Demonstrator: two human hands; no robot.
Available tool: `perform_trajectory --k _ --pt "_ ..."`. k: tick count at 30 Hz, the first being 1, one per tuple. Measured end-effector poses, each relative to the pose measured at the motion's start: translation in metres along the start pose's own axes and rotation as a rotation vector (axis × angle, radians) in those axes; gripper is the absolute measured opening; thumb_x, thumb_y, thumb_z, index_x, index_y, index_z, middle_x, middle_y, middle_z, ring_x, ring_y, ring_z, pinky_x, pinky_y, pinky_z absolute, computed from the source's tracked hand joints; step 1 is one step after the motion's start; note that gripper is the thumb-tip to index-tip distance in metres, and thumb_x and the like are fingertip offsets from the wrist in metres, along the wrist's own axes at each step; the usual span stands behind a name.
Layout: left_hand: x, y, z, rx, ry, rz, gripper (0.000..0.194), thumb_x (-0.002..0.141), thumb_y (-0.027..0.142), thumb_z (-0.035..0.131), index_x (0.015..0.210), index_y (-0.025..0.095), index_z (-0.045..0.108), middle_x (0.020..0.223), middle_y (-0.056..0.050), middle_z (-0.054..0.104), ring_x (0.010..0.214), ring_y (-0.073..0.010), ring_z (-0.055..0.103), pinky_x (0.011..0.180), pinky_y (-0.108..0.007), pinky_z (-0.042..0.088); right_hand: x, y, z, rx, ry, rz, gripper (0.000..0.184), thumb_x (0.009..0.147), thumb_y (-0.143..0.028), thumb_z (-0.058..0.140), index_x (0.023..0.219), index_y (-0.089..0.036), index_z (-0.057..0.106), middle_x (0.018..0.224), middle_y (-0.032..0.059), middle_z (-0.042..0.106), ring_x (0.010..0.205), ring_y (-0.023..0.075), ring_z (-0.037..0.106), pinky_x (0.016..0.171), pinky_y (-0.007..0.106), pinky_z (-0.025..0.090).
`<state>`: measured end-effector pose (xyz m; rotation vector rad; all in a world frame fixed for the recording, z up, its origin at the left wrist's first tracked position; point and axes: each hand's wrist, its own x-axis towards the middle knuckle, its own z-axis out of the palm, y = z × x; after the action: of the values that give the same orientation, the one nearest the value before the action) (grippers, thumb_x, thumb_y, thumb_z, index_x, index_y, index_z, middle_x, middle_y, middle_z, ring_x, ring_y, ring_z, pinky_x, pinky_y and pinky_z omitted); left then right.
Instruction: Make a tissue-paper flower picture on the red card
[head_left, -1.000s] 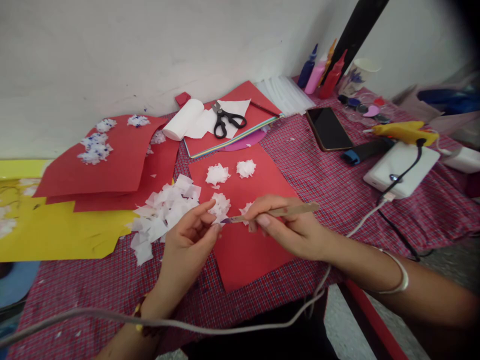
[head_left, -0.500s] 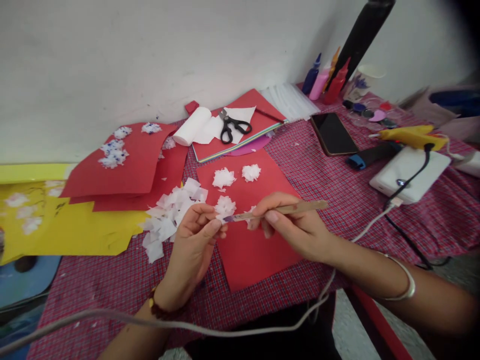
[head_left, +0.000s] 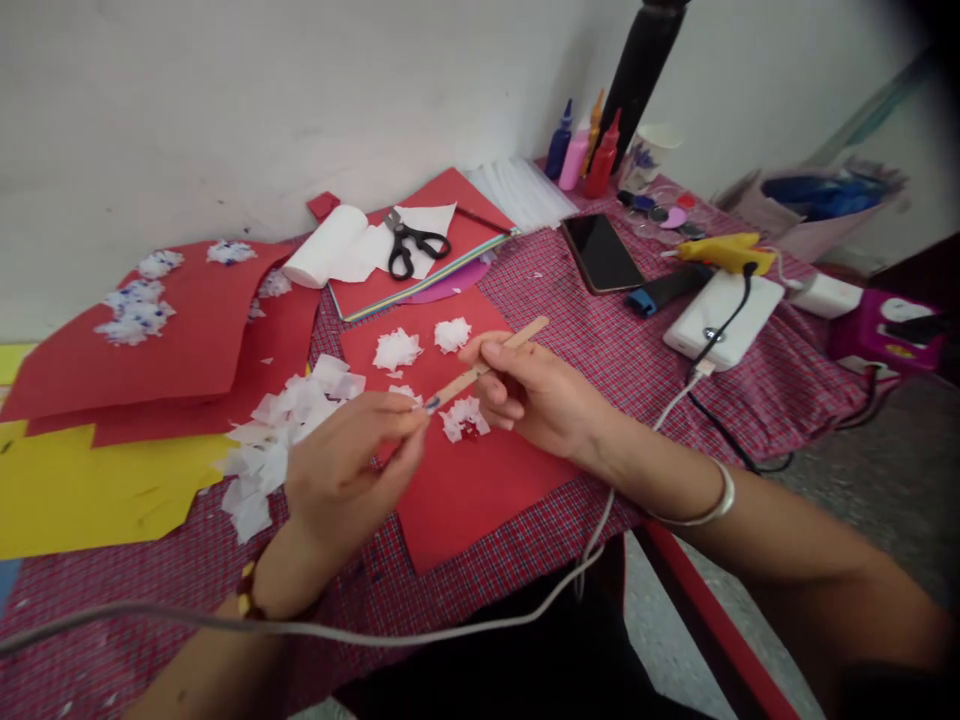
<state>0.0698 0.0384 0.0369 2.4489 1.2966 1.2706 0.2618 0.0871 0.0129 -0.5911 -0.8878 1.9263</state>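
Note:
My right hand (head_left: 521,385) grips a flat wooden craft stick (head_left: 529,331) between thumb and fingers. Dark blue paint marks its lower end. My left hand (head_left: 360,450) is pinched closed right at that painted end; whether it holds the tip or a small paper bit is hidden. Beneath both hands lies a red paper sheet (head_left: 480,500) bearing white paper tufts (head_left: 397,350), with another tuft (head_left: 465,418) below the stick. One more tuft is partly covered by my left hand. A heap of white paper squares (head_left: 259,455) sits left of the sheet, beside my left hand.
Red sheets with blue-speckled tufts (head_left: 187,360) rest on yellow paper (head_left: 97,495) at left. Behind are scissors (head_left: 405,245), a tissue roll (head_left: 328,247) and paint bottles (head_left: 600,160). Rightward are a phone (head_left: 602,253), glue gun (head_left: 724,252) and power bank (head_left: 724,318). A white cable (head_left: 420,636) crosses in front.
The craft stick has turned, its free end now pointing up and away. My left hand has rolled over, its back now facing up, fingers still at the painted end. The camera view has shifted.

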Motion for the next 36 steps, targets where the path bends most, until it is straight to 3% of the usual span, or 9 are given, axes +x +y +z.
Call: perform_trajectory --k 3,5,9,12,16,20,24,31,36 --pt "0.009 0.007 0.007 -0.226 0.048 -0.272 0.015 0.079 0.006 0.067 0.079 0.021 0.067 0.077 0.003 0.068 0.069 -0.0109 0.063 0.063 -0.023 0.05 -0.002 -0.006 -0.004 0.005 -0.039 0.015 0.019 0.092 -0.033 0.052 0.086 -0.017 0.061 0.061 -0.0058 0.059 0.038 0.0045 0.038 0.038 0.018 0.038" --pt "0.01 0.009 0.013 -0.33 -0.022 -0.344 0.013 0.081 0.009 0.067 0.08 0.022 0.068 0.075 0.004 0.068 0.067 -0.0101 0.062 0.062 -0.022 0.05 -0.007 -0.008 -0.009 -0.076 -0.018 -0.01 0.024 0.093 -0.036 0.049 0.086 -0.017 0.06 0.063 -0.0036 0.062 0.039 0.0053 0.042 0.039 0.019 0.038" --pt "0.009 0.001 0.026 -0.317 -0.279 -0.189 0.014 0.084 0.01 0.063 0.087 0.022 0.07 0.085 0.002 0.072 0.08 -0.0127 0.065 0.075 -0.027 0.051 -0.022 -0.01 -0.019 -0.424 0.022 -0.085 0.027 0.094 -0.033 0.045 0.08 -0.015 0.06 0.063 -0.0007 0.062 0.043 0.0065 0.049 0.042 0.019 0.038" --pt "0.01 -0.01 0.035 -0.215 -0.396 -0.047 0.014 0.083 0.011 0.061 0.084 0.022 0.069 0.084 0.0 0.071 0.085 -0.0173 0.063 0.08 -0.034 0.048 -0.031 -0.011 -0.022 -0.742 -0.019 -0.156 0.029 0.095 -0.029 0.042 0.078 -0.015 0.06 0.067 0.0006 0.061 0.05 0.0071 0.051 0.048 0.02 0.04" --pt "0.014 -0.017 0.037 -0.127 -0.385 -0.047 0.014 0.085 0.014 0.056 0.084 0.022 0.067 0.084 -0.001 0.069 0.084 -0.0184 0.062 0.078 -0.034 0.047 -0.03 -0.007 -0.02 -1.054 -0.075 -0.279 0.029 0.096 -0.024 0.039 0.078 -0.014 0.06 0.075 0.0034 0.063 0.066 0.0109 0.057 0.065 0.025 0.044" --pt "0.004 -0.021 0.028 -0.066 -0.333 -0.167 0.012 0.087 0.02 0.053 0.09 0.022 0.065 0.088 -0.001 0.07 0.083 -0.0172 0.064 0.078 -0.032 0.05 -0.026 -0.003 -0.017 -1.285 -0.114 -0.258 0.026 0.096 -0.022 0.039 0.088 -0.014 0.063 0.079 0.0047 0.065 0.071 0.0133 0.058 0.07 0.027 0.042" --pt "-0.017 -0.025 0.023 -0.003 -0.361 -0.26 0.018 0.089 0.023 0.05 0.101 0.019 0.062 0.098 -0.005 0.07 0.089 -0.0199 0.065 0.081 -0.035 0.053 -0.025 -0.002 -0.013 -1.406 -0.131 -0.229 0.028 0.096 -0.023 0.038 0.092 -0.013 0.064 0.083 0.0067 0.066 0.074 0.0148 0.059 0.071 0.027 0.041" --pt "-0.033 -0.017 0.027 0.24 -0.517 -0.071 0.031 0.09 0.015 0.045 0.118 0.014 0.055 0.105 -0.013 0.067 0.097 -0.0264 0.062 0.088 -0.046 0.051 -0.023 0.001 -0.007 -1.472 -0.162 -0.222 0.03 0.099 -0.026 0.036 0.094 -0.014 0.063 0.093 0.0097 0.068 0.083 0.0179 0.061 0.076 0.029 0.042" --pt "-0.031 -0.015 0.025 0.285 -0.556 -0.042 0.034 0.086 0.012 0.049 0.12 0.008 0.055 0.105 -0.016 0.067 0.096 -0.0289 0.063 0.087 -0.046 0.051 -0.018 -0.003 -0.005 -1.503 -0.182 -0.192 0.031 0.099 -0.026 0.035 0.091 -0.013 0.062 0.089 0.0097 0.068 0.079 0.017 0.06 0.074 0.029 0.041"
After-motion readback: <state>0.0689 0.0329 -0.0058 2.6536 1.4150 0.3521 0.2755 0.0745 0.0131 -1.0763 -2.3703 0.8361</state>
